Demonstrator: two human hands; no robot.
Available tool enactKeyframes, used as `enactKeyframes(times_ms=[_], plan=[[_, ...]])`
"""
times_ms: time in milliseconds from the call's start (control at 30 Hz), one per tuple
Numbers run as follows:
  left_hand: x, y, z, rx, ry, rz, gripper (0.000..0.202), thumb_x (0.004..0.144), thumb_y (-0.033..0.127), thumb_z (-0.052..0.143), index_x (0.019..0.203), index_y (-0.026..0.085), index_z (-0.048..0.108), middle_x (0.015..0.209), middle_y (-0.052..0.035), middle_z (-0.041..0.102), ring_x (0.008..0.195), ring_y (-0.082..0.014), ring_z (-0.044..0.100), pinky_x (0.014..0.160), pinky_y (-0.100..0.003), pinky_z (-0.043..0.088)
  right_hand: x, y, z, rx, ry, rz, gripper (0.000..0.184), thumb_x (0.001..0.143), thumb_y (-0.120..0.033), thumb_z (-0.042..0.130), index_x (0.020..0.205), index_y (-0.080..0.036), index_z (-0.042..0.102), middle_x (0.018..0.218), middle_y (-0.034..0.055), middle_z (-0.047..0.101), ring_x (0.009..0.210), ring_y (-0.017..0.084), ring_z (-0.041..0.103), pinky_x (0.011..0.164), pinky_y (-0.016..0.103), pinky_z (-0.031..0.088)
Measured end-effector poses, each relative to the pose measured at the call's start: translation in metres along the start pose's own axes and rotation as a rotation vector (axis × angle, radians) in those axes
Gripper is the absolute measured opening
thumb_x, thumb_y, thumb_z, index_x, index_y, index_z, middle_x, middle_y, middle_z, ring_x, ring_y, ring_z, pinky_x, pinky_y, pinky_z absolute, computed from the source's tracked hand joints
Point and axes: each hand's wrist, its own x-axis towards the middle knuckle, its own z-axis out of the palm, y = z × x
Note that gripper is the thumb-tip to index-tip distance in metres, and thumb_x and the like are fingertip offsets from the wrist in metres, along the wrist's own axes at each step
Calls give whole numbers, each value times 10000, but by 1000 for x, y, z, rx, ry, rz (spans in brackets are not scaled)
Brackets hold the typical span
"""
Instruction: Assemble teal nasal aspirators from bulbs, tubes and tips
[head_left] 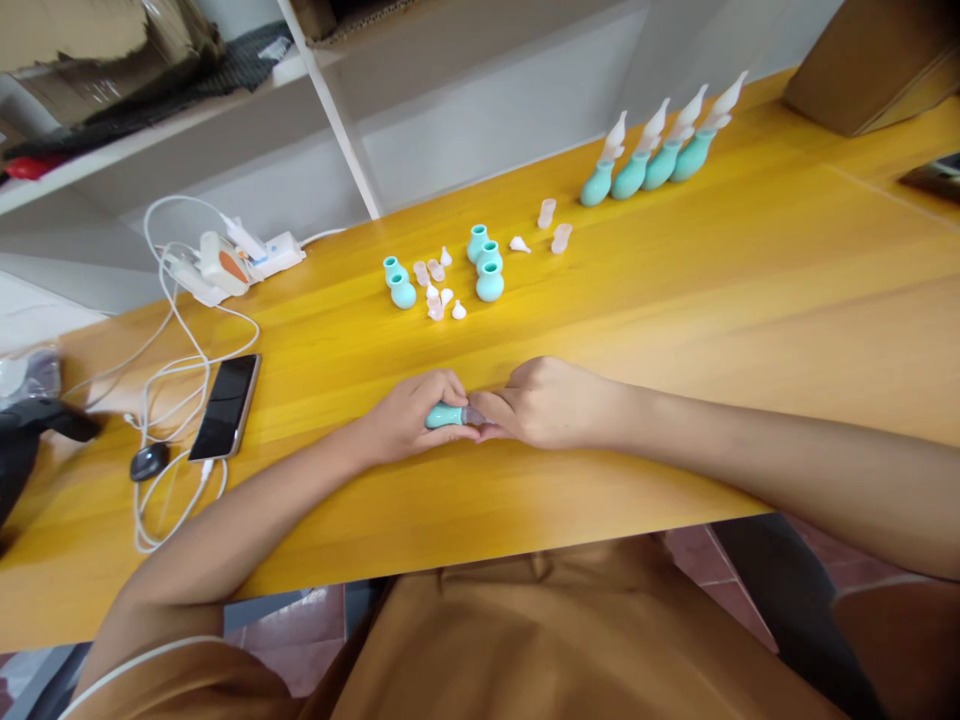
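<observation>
My left hand (pixel 409 412) is closed around a teal rubber bulb (pixel 444 417) lying sideways just above the table near its front edge. A translucent connector (pixel 472 416) sits at the mouth of this bulb. My right hand (pixel 551 405) pinches the connector from the other side, its fingers partly covering it. Beyond my hands stand three loose teal bulbs (pixel 490 284) and, to their left, two more bulbs (pixel 403 292). White nozzle tips (pixel 459 310) and clear connectors (pixel 561 238) lie around them. Several assembled nasal aspirators (pixel 598 185) stand in a row at the back right.
At the left lie a phone (pixel 226 408), tangled white cables (pixel 161 385) and a small black round object (pixel 149 461). A power strip (pixel 277 256) with plugs stands by the wall. A cardboard box (pixel 862 75) sits at the back right. The wooden table's front edge (pixel 525 556) runs before my body.
</observation>
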Motion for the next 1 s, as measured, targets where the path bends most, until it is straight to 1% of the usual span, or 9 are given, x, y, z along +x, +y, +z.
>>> enactKeyframes(times_ms=[133, 267, 367, 467, 567, 700, 800, 900, 1000], plan=[[3, 2, 3, 72, 72, -24, 380, 1027, 566, 725, 1058, 220, 570, 1019, -67, 733, 873, -182, 708, 758, -308, 526, 0, 2, 2, -10, -41, 53, 482, 1232, -430, 284, 982, -154, 589, 625, -6, 593, 491, 130, 374, 601, 350, 106], [5, 1, 5, 112, 74, 12, 371, 1025, 556, 730, 1043, 224, 565, 1003, -54, 727, 859, -182, 696, 744, -301, 519, 1, 2, 2, 10, -62, 67, 522, 1232, -452, 272, 987, -147, 617, 615, 2, 604, 486, 129, 373, 609, 351, 107], [4, 1, 3, 26, 104, 16, 382, 985, 531, 794, 1083, 232, 579, 1005, -37, 724, 848, -169, 697, 740, -286, 524, 2, 1, -6, 65, -31, 85, 630, 1202, -606, 272, 998, -145, 650, 660, 16, 646, 504, 127, 406, 618, 333, 132], [2, 2, 0, -13, 190, -31, 401, 965, 509, 829, 1132, 236, 588, 1010, -28, 707, 856, -161, 688, 755, -280, 530, 3, 4, -18, 108, 20, 189, 746, 1156, -728, 256, 958, -146, 678, 682, 40, 661, 534, 132, 432, 633, 324, 153], [1, 2, -1, -5, 258, -78, 392, 977, 483, 819, 1169, 235, 585, 1045, -36, 695, 894, -163, 680, 796, -294, 535, 4, 10, -25, 174, 67, 298, 718, 1195, -632, 251, 849, -158, 665, 668, 37, 644, 546, 128, 427, 631, 323, 169], [0, 0, -2, -48, 254, -161, 400, 982, 504, 801, 1186, 229, 593, 1070, -50, 698, 933, -172, 679, 831, -316, 535, 5, 17, -24, 339, 116, 356, 646, 1210, -539, 321, 772, -165, 612, 677, 21, 620, 578, 117, 452, 622, 302, 212], [1, 0, -2, -138, 240, -241, 441, 978, 579, 782, 1168, 221, 607, 1065, -58, 701, 933, -178, 676, 834, -325, 537, 6, 17, -21, 439, 170, 351, 586, 1194, -539, 400, 774, -171, 580, 653, -3, 574, 581, 106, 461, 613, 275, 251], [2, 0, -3, -284, 204, -305, 481, 967, 638, 771, 1138, 216, 613, 1044, -52, 703, 908, -172, 675, 801, -308, 533, 9, 11, -20, 450, 239, 304, 537, 1188, -488, 450, 763, -177, 555, 640, -17, 550, 574, 101, 447, 608, 263, 278], [4, 1, -3, -447, 211, -290, 521, 1002, 690, 692, 1206, 221, 592, 1109, -81, 740, 956, -191, 709, 842, -324, 556, 13, 10, -29, 434, 298, 284, 533, 1198, -427, 433, 741, -179, 548, 641, -12, 548, 578, 103, 455, 611, 264, 304]])
